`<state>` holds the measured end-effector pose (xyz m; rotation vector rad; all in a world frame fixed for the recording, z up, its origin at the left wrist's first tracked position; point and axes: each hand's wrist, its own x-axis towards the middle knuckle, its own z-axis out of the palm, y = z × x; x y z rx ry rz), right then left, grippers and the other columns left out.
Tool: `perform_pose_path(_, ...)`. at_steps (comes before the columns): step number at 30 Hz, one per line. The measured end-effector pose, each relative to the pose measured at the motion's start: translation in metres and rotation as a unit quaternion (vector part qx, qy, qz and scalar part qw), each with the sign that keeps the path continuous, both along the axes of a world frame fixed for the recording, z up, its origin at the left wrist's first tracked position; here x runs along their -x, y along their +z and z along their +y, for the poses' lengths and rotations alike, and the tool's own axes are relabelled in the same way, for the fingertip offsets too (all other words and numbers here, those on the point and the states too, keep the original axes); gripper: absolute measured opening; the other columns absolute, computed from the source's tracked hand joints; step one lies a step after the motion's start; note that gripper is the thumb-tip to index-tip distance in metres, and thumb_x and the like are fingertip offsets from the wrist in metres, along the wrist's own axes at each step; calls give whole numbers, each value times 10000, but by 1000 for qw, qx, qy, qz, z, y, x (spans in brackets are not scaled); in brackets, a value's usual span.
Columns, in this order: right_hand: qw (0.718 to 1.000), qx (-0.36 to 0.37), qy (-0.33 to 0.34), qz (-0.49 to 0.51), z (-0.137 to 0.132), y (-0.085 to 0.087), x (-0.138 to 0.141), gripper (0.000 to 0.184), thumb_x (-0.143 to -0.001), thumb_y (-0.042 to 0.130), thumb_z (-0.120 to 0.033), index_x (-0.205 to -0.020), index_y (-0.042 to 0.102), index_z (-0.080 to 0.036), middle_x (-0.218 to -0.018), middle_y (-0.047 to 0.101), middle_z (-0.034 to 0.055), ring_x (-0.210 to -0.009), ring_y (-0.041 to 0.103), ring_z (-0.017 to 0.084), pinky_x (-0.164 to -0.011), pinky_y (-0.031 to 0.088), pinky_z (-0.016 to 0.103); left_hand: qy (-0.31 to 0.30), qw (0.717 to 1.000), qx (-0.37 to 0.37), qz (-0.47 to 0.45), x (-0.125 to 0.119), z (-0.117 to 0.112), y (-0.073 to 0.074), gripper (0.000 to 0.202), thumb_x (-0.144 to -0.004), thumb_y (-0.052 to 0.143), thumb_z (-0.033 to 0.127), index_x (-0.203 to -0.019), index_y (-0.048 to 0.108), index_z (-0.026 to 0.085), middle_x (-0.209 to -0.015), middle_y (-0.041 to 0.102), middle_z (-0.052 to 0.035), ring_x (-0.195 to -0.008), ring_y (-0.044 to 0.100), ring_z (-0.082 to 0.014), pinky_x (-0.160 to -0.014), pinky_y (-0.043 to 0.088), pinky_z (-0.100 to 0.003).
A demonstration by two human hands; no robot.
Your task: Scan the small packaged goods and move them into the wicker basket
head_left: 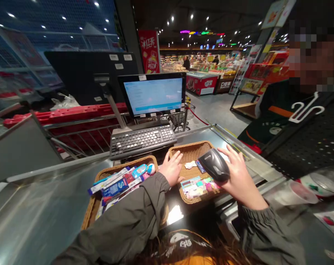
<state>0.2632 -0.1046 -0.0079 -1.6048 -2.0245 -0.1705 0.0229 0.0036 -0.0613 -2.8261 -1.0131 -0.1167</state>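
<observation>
A black barcode scanner [214,165] sits in my right hand [240,175], above the right side of a wicker basket [187,148]. Some of my right fingers stretch out along its far side. My left hand [171,169] rests at the left rim of this basket, fingers extended and holding nothing I can see. Inside the basket lie colourful packets [198,186], a small white item [190,165] and a dark blue packet [200,166], partly covered by the scanner. Left of my left hand stands a second wicker basket [153,159] full of boxed and packaged goods [115,187].
Behind the baskets are a black keyboard [143,139] and a lit monitor [155,95]. A metal counter [45,198] spreads to the left. At the right are a person in dark clothing [271,110], a white hanger [306,110] and plastic cups [299,193].
</observation>
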Motion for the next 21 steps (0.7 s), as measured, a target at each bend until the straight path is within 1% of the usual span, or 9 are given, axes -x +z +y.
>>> perform_pose_path(2, 1000, -4, -11, 4, 0, -2, -13, 439, -754, 569, -279, -1182, 594, -189, -1423, 462, 177, -1445, 237, 416, -1093, 195, 743, 2, 1000, 1, 11, -27, 17, -18, 463, -779, 660, 547, -991, 723, 141, -1536, 378, -170, -1459, 249, -335, -1174, 153, -613)
perform_pose_path(4, 1000, -3, -19, 7, 2, -5, -24, 469, -742, 582, -276, -1204, 585, -198, -1419, 465, 172, -1446, 238, 410, -1100, 192, 735, 10, 1000, 2, 27, -54, 33, -37, 473, -772, 663, 533, -1016, 727, 133, -1566, 320, -168, -1480, 187, -335, -1183, 127, -606)
perform_pose_path(7, 1000, 5, -28, 13, 7, -12, -40, 447, -728, 595, -258, -1170, 599, -191, -1419, 466, 176, -1448, 235, 408, -1106, 189, 729, 26, 997, 40, 55, -90, 52, -66, 496, -778, 657, 465, -1125, 703, 113, -1599, 236, -162, -1501, 106, -316, -1210, 55, -561)
perform_pose_path(10, 999, 17, -40, 24, 15, -18, -52, 443, -734, 607, -277, -1166, 601, -178, -1428, 457, 185, -1447, 233, 418, -1104, 180, 736, 53, 993, 74, 71, -118, 65, -96, 439, -852, 550, 331, -1198, 674, 91, -1561, 331, -170, -1487, 190, -293, -1224, 81, -505)
perform_pose_path(12, 998, 30, -45, 34, 20, -22, -58, 453, -750, 613, -303, -1187, 596, -183, -1436, 452, 180, -1451, 229, 414, -1108, 178, 732, 84, 989, 93, 74, -129, 71, -116, 447, -896, 442, 244, -1264, 634, 78, -1527, 393, -174, -1472, 246, -285, -1223, 115, -493)
perform_pose_path(13, 998, 37, -45, 39, 22, -24, -62, 456, -757, 613, -310, -1196, 596, -187, -1437, 451, 175, -1454, 223, 409, -1112, 177, 728, 101, 987, 102, 75, -133, 74, -126, 470, -902, 401, 210, -1305, 603, 76, -1526, 396, -170, -1472, 249, -282, -1223, 118, -494)
perform_pose_path(16, 996, 55, -40, 51, 30, -28, -72, 478, -766, 616, -312, -1228, 589, -194, -1438, 450, 169, -1464, 201, 399, -1122, 163, 719, 138, 980, 124, 77, -137, 80, -150, 550, -882, 367, 161, -1414, 502, 132, -1565, 340, -110, -1493, 190, -262, -1232, 78, -492)
perform_pose_path(18, 996, 62, -37, 59, 35, -31, -79, 490, -763, 629, -317, -1237, 590, -199, -1441, 447, 167, -1465, 196, 398, -1127, 154, 717, 153, 976, 135, 80, -137, 83, -163, 594, -864, 384, 163, -1454, 448, 166, -1586, 299, -74, -1501, 160, -249, -1236, 52, -485)
perform_pose_path(21, 995, 71, -32, 68, 43, -36, -88, 480, -756, 657, -335, -1216, 607, -206, -1442, 444, 165, -1462, 197, 402, -1126, 154, 719, 163, 971, 152, 86, -138, 84, -175, 628, -848, 418, 178, -1474, 407, 140, -1598, 262, -87, -1498, 174, -246, -1236, 62, -474)
